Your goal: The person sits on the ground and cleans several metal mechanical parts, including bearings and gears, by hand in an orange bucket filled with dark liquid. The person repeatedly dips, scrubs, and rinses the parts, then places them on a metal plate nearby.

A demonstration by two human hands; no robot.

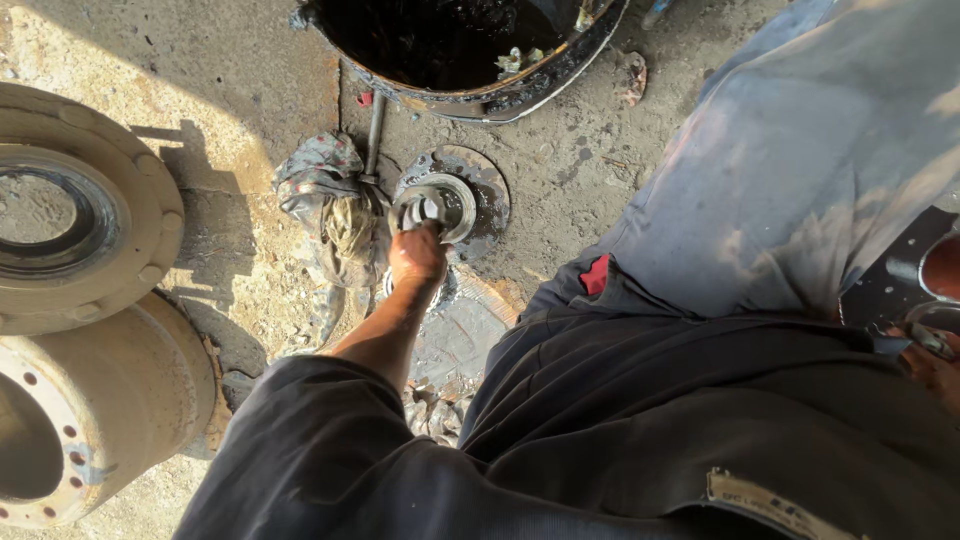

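One hand [417, 252] down on round metal hub part [437, 205], fingers curled over its rim.
Lying at twelve o'clock of left wrist; right hand [935, 365] far at three o'clock, grip unclear.

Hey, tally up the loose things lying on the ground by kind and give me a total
Wheel hubs: 2, one upper, one lower
Round metal flange part: 1, left hand on it
Rag: 1
Black oily basin: 1
Metal rod: 1
Total: 6

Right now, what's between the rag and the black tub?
Head view: a metal rod lies on the ground between the rag and tub, by the left hand.
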